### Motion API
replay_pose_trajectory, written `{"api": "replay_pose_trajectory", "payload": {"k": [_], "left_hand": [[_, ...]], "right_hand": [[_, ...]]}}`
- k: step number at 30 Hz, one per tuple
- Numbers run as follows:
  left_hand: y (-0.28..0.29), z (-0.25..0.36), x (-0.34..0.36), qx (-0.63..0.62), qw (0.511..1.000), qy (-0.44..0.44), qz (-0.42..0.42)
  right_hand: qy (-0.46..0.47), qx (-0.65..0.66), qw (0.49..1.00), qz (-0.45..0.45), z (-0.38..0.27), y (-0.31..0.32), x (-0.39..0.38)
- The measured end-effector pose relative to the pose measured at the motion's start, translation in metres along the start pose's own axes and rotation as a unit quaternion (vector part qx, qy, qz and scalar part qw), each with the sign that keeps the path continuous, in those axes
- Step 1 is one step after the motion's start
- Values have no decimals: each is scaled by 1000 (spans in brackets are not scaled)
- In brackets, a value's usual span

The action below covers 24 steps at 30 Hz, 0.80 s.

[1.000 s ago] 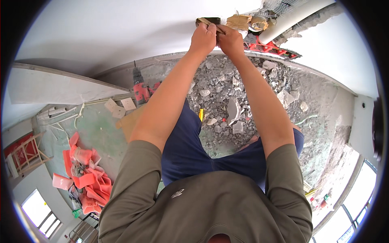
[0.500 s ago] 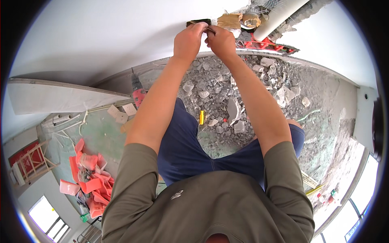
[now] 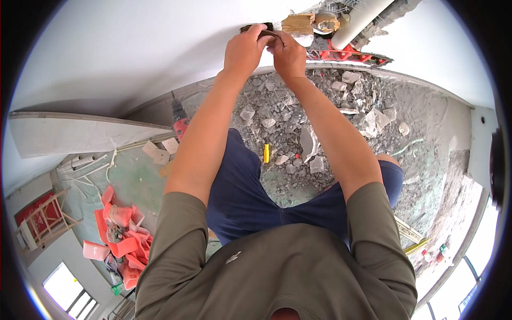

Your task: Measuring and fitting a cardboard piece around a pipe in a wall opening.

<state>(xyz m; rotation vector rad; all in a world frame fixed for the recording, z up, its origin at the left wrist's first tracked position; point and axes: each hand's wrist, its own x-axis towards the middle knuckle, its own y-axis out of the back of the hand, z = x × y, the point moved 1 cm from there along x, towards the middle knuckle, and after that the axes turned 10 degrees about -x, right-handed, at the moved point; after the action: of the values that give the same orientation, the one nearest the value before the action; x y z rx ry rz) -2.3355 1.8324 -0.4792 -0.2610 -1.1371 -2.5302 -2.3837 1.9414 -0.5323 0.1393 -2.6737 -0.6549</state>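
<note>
Two hands on one brown strip at the wall

At far left leans one wooden frame (image 3: 47, 218), then one heap of coral-red sheeting (image 3: 124, 244). Three pale square plates (image 3: 160, 156) lie near one red-and-black drill (image 3: 180, 124), part-hidden by the forearm. The left hand (image 3: 242, 52) pinches one thin brown strip (image 3: 269, 33), just below one dark wall opening (image 3: 269, 25); one yellow tool (image 3: 266, 153) lies on the floor beneath. The right hand (image 3: 290, 55) grips the strip's other end. Rightward come one wooden block (image 3: 298, 24) and one white pipe (image 3: 362, 24).
</note>
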Motion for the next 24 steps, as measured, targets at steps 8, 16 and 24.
{"api": "replay_pose_trajectory", "payload": {"k": [8,16,24], "left_hand": [[-4,-14,3,-28,997,20,65],[-15,-16,0,-48,990,42,128],[-18,-17,-2,-27,987,79,136]], "right_hand": [[-27,87,996,13,-19,1,-22],[80,-54,995,36,-21,-7,-48],[124,-168,978,6,-20,-8,-54]]}}
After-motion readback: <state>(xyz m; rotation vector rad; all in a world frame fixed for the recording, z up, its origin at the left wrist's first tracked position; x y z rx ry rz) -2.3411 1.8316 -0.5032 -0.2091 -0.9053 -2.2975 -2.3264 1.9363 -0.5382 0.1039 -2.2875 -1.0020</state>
